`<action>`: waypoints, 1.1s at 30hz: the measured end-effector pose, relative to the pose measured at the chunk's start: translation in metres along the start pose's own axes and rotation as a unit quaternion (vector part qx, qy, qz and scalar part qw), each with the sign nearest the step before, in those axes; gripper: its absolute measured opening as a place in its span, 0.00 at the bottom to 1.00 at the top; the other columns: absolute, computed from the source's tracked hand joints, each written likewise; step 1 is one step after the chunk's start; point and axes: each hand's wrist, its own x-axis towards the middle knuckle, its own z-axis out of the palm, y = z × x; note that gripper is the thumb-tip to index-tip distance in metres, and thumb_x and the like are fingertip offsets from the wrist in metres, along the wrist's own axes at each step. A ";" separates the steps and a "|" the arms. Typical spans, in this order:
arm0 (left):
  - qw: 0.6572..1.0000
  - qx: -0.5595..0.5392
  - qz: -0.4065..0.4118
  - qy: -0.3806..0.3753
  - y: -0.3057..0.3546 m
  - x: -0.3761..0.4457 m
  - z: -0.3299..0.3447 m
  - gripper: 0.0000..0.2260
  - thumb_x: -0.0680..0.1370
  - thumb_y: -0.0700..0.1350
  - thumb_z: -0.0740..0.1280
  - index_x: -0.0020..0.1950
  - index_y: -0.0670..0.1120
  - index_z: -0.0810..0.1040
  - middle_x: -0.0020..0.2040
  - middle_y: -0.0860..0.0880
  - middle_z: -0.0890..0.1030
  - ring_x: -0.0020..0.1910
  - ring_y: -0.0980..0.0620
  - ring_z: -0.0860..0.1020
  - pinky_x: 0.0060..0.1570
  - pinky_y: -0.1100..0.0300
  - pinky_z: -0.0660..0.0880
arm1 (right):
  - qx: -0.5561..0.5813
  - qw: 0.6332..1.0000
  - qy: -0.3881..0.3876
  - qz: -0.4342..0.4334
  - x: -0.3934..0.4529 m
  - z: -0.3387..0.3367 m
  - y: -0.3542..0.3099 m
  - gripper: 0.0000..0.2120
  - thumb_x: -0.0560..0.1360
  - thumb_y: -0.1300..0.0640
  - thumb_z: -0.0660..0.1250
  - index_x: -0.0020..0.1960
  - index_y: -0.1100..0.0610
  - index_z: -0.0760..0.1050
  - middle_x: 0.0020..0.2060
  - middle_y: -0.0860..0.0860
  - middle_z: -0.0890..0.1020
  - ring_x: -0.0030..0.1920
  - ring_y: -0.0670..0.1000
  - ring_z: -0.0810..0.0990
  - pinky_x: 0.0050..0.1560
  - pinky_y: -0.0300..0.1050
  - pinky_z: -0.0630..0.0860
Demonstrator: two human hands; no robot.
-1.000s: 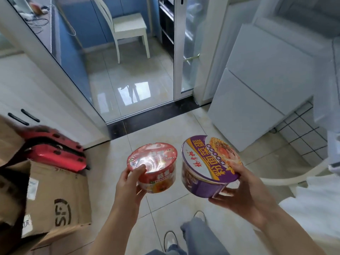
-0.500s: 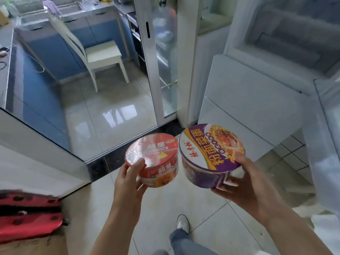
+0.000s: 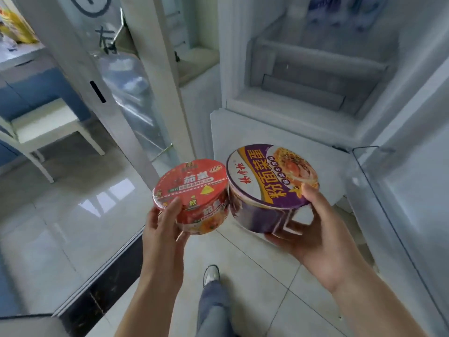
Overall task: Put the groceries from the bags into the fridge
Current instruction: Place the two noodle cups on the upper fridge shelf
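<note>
My left hand grips a red instant noodle bowl from below and the side, thumb on its lid rim. Beside it, touching, is a larger purple-and-white noodle bowl, which my right hand holds with fingers under its base and thumb on the lid. Both bowls are tilted toward me, held in front of the open fridge. Its upper compartment shows pale shelves and a drawer. Its open door stands at the right. The grocery bags are out of view.
A closed white lower fridge drawer front lies just behind the bowls. A sliding glass door frame stands at the left, with a large water bottle and a white chair behind it. My shoe and leg are on the tiled floor.
The view has swung up and right toward the fridge, so the cardboard box and red items left the frame. Both hands still hold the bowls, now nearer the open fridge compartment.
</note>
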 end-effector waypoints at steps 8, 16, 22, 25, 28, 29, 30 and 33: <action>0.994 0.015 -0.004 -0.109 0.052 0.119 0.089 0.26 0.69 0.50 0.73 0.66 0.46 0.74 0.56 0.45 0.83 0.51 0.45 0.83 0.51 0.53 0.78 | 0.041 0.992 0.056 -0.110 0.070 0.043 -0.059 0.20 0.70 0.44 0.69 0.59 0.49 0.75 0.53 0.61 0.81 0.48 0.60 0.83 0.57 0.63 0.77; 0.975 -0.001 0.035 -0.221 0.125 0.201 0.180 0.23 0.68 0.49 0.72 0.62 0.47 0.77 0.53 0.47 0.84 0.43 0.53 0.83 0.48 0.58 0.76 | 0.056 0.974 0.071 -0.209 0.115 0.099 -0.136 0.25 0.56 0.40 0.77 0.50 0.50 0.81 0.41 0.58 0.84 0.45 0.61 0.84 0.48 0.57 0.80; 0.963 -0.027 0.049 -0.262 0.150 0.220 0.242 0.29 0.62 0.54 0.72 0.62 0.49 0.74 0.57 0.48 0.82 0.46 0.52 0.82 0.46 0.57 0.75 | 0.073 0.947 0.107 -0.294 0.125 0.129 -0.180 0.21 0.58 0.38 0.72 0.47 0.46 0.81 0.46 0.59 0.82 0.45 0.58 0.83 0.50 0.57 0.80; 0.958 -0.034 0.066 -0.278 0.162 0.221 0.270 0.31 0.61 0.56 0.73 0.62 0.50 0.73 0.60 0.48 0.81 0.49 0.51 0.83 0.45 0.57 0.76 | 0.072 0.933 0.123 -0.329 0.124 0.138 -0.202 0.20 0.62 0.39 0.69 0.50 0.45 0.80 0.47 0.58 0.83 0.46 0.59 0.83 0.52 0.58 0.79; 0.949 -0.048 0.074 -0.303 0.179 0.219 0.295 0.34 0.59 0.57 0.74 0.63 0.50 0.73 0.60 0.48 0.81 0.52 0.50 0.83 0.46 0.57 0.77 | 0.062 0.918 0.133 -0.369 0.119 0.145 -0.226 0.18 0.61 0.40 0.71 0.48 0.45 0.80 0.43 0.57 0.84 0.45 0.60 0.84 0.51 0.58 0.80; 0.946 -0.054 0.078 -0.311 0.184 0.217 0.303 0.34 0.59 0.57 0.75 0.63 0.50 0.73 0.60 0.49 0.81 0.52 0.50 0.83 0.46 0.57 0.77 | 0.057 0.914 0.130 -0.380 0.117 0.146 -0.234 0.16 0.59 0.42 0.74 0.45 0.44 0.82 0.41 0.56 0.84 0.44 0.59 0.84 0.48 0.57 0.81; 0.942 -0.060 0.084 -0.318 0.190 0.216 0.310 0.35 0.58 0.56 0.75 0.64 0.50 0.73 0.59 0.49 0.81 0.51 0.50 0.83 0.47 0.57 0.77 | 0.055 0.910 0.125 -0.391 0.115 0.148 -0.242 0.14 0.57 0.41 0.75 0.42 0.44 0.83 0.38 0.55 0.85 0.42 0.58 0.84 0.45 0.56 0.81; 0.933 -0.072 0.109 -0.337 0.210 0.210 0.330 0.36 0.57 0.56 0.74 0.64 0.50 0.73 0.58 0.50 0.82 0.50 0.52 0.84 0.49 0.56 0.76 | 0.054 0.899 0.111 -0.420 0.108 0.153 -0.264 0.14 0.55 0.41 0.76 0.38 0.43 0.83 0.36 0.53 0.85 0.41 0.56 0.85 0.40 0.54 0.81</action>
